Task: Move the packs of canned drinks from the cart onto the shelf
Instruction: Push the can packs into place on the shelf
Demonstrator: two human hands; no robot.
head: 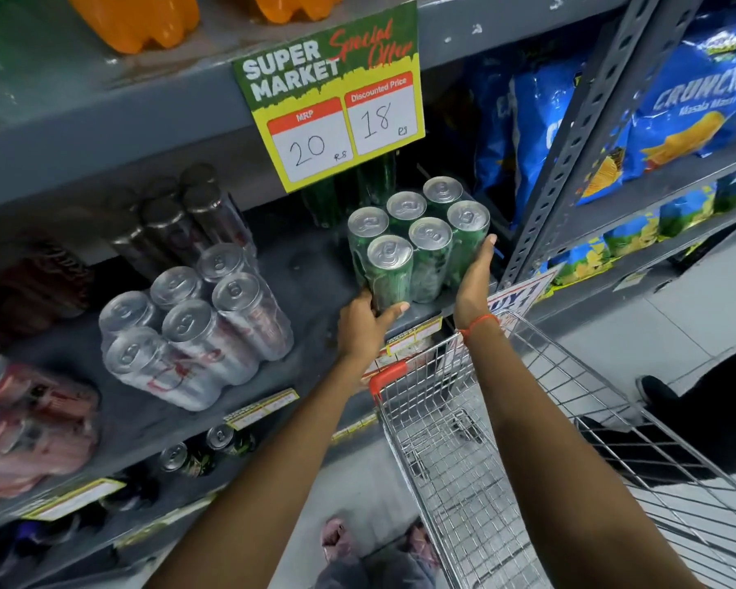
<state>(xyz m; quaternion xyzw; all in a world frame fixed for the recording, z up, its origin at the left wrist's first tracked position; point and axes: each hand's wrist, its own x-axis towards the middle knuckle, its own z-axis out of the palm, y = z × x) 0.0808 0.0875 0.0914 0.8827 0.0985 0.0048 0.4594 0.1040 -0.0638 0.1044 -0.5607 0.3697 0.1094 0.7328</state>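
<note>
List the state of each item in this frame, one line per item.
Green can pack: upright at the shelf edge, gripped from both sides.
Left hand: clasping the pack's near corner.
Right hand: flat against its right side.
Silver can pack: upright on the shelf, untouched.
Cart: no packs visible inside.

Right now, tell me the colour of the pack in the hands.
Green pack with silver tops, clearest in the head view.

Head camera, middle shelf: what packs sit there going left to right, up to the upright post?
Red can pack → silver can pack → green can pack, held between left hand and right hand → shelf upright.
</note>
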